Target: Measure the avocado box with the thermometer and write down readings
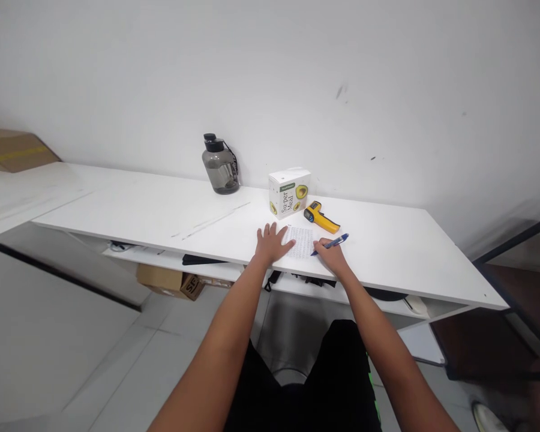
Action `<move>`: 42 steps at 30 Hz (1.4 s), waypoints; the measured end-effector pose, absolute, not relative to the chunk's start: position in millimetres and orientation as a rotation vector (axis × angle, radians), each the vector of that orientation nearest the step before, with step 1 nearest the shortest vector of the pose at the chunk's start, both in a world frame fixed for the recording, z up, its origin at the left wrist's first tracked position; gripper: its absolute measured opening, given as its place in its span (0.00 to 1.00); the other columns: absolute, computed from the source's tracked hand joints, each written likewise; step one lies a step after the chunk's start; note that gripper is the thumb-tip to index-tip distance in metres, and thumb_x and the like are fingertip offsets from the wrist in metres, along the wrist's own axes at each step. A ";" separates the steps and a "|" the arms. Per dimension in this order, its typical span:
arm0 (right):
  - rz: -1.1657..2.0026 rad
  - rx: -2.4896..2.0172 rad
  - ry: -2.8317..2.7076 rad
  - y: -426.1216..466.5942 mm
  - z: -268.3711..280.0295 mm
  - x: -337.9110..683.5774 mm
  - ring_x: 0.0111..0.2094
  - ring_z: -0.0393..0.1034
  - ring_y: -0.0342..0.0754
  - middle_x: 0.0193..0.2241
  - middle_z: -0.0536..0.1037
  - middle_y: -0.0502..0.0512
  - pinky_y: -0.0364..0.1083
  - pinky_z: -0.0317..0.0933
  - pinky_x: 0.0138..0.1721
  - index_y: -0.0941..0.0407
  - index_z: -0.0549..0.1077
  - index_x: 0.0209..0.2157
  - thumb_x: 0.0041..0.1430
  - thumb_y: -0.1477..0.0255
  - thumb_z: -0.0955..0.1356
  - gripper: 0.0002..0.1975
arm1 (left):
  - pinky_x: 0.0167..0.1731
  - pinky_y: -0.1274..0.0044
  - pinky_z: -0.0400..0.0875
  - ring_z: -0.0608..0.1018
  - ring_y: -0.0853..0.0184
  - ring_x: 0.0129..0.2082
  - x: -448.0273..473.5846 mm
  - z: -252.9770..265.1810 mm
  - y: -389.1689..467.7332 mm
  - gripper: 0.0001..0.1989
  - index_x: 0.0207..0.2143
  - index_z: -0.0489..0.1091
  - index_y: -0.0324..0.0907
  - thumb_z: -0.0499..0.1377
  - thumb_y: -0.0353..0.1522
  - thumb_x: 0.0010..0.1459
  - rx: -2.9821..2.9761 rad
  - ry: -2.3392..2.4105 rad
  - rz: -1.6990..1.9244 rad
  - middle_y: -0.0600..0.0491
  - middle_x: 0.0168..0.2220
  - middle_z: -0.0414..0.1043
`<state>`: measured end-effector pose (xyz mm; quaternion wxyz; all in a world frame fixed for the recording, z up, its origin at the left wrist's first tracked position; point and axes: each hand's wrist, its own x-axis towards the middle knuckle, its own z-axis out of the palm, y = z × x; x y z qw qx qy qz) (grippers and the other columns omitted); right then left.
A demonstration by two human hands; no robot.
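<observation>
A sheet of paper [299, 242] covered in lines of small writing lies on the white table, between my two hands. My left hand [270, 243] rests flat with fingers spread, its thumb on the left edge of the sheet. In my right hand [330, 255] a blue pen [337, 240] is pinched, its tip down at the right side of the sheet. Just behind the paper stand a white "Su-per Meal" box [288, 195] with avocado pictures and, to its right, a yellow infrared thermometer [323, 218] lying on its side.
A large grey water jug [220, 168] with a black lid stands against the wall. At the far left sits a cardboard box [15, 150]. Under the tabletop [387, 240] a shelf holds dark items, with another carton [168, 281] below. A dark frame [517, 240] stands at the right.
</observation>
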<state>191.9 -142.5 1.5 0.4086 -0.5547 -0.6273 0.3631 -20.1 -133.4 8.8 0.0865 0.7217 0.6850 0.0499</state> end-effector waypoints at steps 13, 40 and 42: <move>0.905 -1.408 -1.565 -144.0 3.4 191.7 0.30 0.67 0.51 0.20 0.71 0.51 0.49 0.60 0.37 0.52 0.67 0.17 0.53 0.56 0.64 0.18 | 0.71 0.53 0.36 0.43 0.46 0.75 -20.4 6.9 -131.8 0.40 0.73 0.50 0.50 0.44 0.57 0.65 2.132 2.031 0.164 0.45 0.76 0.41; 0.853 -1.404 -1.558 -144.5 1.5 193.8 0.28 0.61 0.48 0.18 0.65 0.49 0.48 0.57 0.34 0.51 0.61 0.17 0.53 0.57 0.63 0.17 | 0.71 0.53 0.38 0.44 0.46 0.75 -20.5 7.1 -132.8 0.40 0.73 0.50 0.50 0.43 0.58 0.65 2.149 2.027 0.158 0.45 0.76 0.41; 0.854 -1.404 -1.559 -144.5 1.2 193.6 0.27 0.61 0.48 0.18 0.65 0.48 0.48 0.57 0.33 0.51 0.59 0.16 0.53 0.57 0.63 0.17 | 0.71 0.53 0.38 0.44 0.47 0.75 -20.4 7.5 -133.2 0.40 0.73 0.50 0.50 0.43 0.58 0.65 2.151 2.029 0.160 0.45 0.76 0.41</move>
